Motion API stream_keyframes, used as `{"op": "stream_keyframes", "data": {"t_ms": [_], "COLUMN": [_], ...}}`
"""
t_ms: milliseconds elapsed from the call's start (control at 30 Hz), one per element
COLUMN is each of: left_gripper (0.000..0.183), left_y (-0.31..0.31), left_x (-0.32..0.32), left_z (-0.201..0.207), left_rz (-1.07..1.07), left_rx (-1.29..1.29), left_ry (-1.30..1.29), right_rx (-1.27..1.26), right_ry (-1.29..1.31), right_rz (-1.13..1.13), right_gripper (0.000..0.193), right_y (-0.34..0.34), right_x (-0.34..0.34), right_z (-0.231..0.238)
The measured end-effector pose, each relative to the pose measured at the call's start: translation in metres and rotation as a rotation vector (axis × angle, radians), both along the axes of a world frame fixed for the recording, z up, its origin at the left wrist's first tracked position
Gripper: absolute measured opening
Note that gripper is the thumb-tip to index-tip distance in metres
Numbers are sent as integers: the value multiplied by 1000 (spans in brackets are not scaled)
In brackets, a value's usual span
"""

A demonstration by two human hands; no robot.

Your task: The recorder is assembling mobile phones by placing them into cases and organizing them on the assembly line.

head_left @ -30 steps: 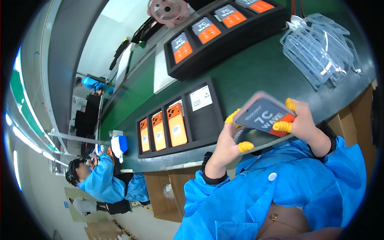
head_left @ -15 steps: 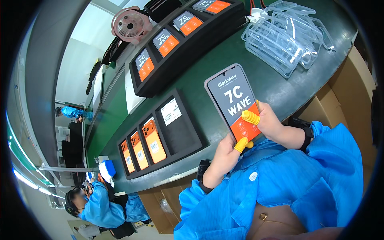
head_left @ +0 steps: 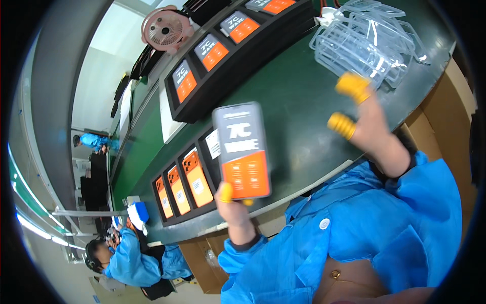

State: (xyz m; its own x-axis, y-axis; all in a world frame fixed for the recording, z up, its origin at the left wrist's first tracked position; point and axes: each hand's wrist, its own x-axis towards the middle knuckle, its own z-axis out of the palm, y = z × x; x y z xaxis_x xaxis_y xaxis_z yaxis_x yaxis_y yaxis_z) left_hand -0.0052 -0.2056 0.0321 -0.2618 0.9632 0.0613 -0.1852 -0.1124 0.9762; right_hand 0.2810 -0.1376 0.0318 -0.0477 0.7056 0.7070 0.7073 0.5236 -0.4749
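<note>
A smartphone (head_left: 242,177) with a grey and orange printed front is gripped at its lower left corner by my left hand (head_left: 234,212), thumb on its face. It hangs over the right part of a black foam tray (head_left: 174,218), partly hiding the last slot and its white label. Three orange phones (head_left: 196,177) lie back up in the other slots. My right hand (head_left: 372,121), yellow covers on thumb and finger, is empty with fingers apart, just below a pile of clear plastic cases (head_left: 362,48).
Behind, a longer black foam tray (head_left: 212,83) holds several phones with grey and orange fronts. A pink fan (head_left: 164,30) stands at the back. Cardboard boxes (head_left: 440,111) stand beyond the table's near edge. A co-worker in blue (head_left: 131,263) sits at lower left.
My right hand has let go of the phone and moved up and right toward the clear cases. My left hand has carried the phone left, over the near tray.
</note>
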Motion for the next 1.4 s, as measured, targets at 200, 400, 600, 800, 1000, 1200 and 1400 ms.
{"op": "stream_keyframes", "data": {"t_ms": [200,400,600,800,1000,1200,1400], "left_gripper": [32,26,32,34,35,36,29], "left_y": [8,19,4,2,11,25,23], "left_x": [-73,-59,-39,-17,0,7,3], "left_z": [-9,3,1,-1,-18,-25,-16], "left_rz": [125,112,310,-13,-3,120,210], "left_rx": [-236,-388,-166,-52,116,153,123], "left_ry": [375,986,1501,1551,1516,1599,1371], "right_rx": [58,-38,-299,-278,-367,-325,-151], "right_ry": [-307,-373,362,667,542,475,534], "right_rz": [-537,-463,-95,76,41,0,294], "right_gripper": [41,34,25,24,25,25,23], "right_y": [49,50,42,55,61,56,36], "right_x": [74,66,54,56,68,74,52], "right_z": [-13,-18,-1,-6,-7,8,25]}}
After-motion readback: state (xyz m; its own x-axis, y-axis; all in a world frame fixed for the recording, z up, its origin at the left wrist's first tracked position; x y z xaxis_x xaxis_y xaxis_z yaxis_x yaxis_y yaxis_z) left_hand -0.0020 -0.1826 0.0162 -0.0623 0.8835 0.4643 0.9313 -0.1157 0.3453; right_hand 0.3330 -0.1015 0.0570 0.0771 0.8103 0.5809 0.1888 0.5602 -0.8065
